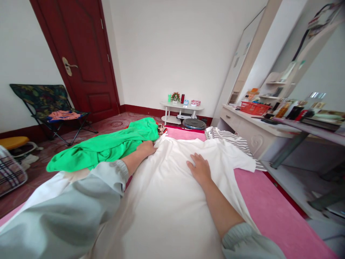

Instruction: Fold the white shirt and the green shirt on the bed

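A white T-shirt (172,201) lies spread over a pink bed cover (265,196), its body reaching toward me and one short sleeve out to the right. My left hand (145,148) is closed on the shirt's left shoulder area, where creases run from it; its fingertips are partly hidden. On the upper chest of the shirt my right hand (199,169) rests flat, fingers spread. Just left of my left hand is a bunched green garment (107,145). Black-and-white striped clothing (234,140) lies past the right sleeve.
A dressing table (242,124) with a red basket (254,107) and bottles stands at right. Beyond the bed is a small white table (182,105) holding a plant. A folding chair (43,104) stands left by the dark red door (81,54).
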`<state>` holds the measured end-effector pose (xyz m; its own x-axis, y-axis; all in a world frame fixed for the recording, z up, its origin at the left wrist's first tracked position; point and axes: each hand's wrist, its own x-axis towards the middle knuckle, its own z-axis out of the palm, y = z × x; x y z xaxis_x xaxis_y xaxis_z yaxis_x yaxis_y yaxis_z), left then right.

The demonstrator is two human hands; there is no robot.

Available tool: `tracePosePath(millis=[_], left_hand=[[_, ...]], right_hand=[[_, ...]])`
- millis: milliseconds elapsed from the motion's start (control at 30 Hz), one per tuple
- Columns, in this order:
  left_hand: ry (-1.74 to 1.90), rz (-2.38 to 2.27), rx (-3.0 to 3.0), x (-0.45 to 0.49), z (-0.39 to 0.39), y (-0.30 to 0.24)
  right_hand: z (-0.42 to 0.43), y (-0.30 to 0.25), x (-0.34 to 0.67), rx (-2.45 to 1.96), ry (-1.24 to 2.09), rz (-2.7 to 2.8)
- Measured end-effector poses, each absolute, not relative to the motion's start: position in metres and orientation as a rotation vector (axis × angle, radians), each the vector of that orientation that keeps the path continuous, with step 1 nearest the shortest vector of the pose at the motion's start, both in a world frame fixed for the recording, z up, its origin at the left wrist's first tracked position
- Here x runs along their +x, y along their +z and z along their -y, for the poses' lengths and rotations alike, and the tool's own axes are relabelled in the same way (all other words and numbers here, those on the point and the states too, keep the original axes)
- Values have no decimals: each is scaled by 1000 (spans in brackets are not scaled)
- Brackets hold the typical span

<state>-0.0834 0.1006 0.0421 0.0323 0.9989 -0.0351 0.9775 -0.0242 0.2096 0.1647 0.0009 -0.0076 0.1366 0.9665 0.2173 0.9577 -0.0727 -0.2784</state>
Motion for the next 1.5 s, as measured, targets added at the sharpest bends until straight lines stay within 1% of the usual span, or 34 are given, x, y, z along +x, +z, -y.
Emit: tracePosePath(millis=[133,267,333,400,467,567,700,767,833,900,1000,1067,1133,1200,1267,1367,1433,1500], left_hand=[[227,-1906,2232,-76,-96,44],[436,-1721,2509,-50,-65,72],[543,-1380,2860,-34,-36,86],[401,-917,3116,-22,0,92],[274,-519,3244,-15,36,87],[150,-270,3271,-14,76,69],[63,-332,3181,-19,83,61],[-49,-367,3146,-22,61,75],[-162,-497,3106,-28,22,99],[-156,-893,3016,-40,-28,128],[-2,-1685,2920,-71,-100,156],[78,-2100,2753,-92,-127,155],[78,-2234,2665,-103,-136,141],[125,-2262,2679,-99,-131,120],[300,-2202,2781,-81,-117,101],[569,-1888,2896,-42,-91,81],[569,-1666,2845,-19,-74,66],[577,-1608,2740,-6,-61,48]], right_hand=[[0,-5,164,-2055,50,1849],[-1,-7,163,-1998,73,1823],[-2,-9,167,-1912,111,1747],[-4,-13,176,-1773,211,1516],[-6,-15,189,-1643,301,1246],[-9,-16,209,-1590,340,1021],[-12,-16,219,-1594,400,845],[-11,-16,215,-1569,396,837],[-10,-16,208,-1528,378,819],[-9,-16,200,-1447,424,775],[-9,-14,191,-1297,552,714],[-8,-14,188,-1285,595,763],[-8,-14,186,-1351,605,905],[-8,-14,185,-1450,572,1094],[-7,-14,185,-1542,503,1250],[-6,-15,185,-1625,420,1346],[-5,-17,185,-1637,406,1354],[-4,-19,186,-1628,401,1312]])
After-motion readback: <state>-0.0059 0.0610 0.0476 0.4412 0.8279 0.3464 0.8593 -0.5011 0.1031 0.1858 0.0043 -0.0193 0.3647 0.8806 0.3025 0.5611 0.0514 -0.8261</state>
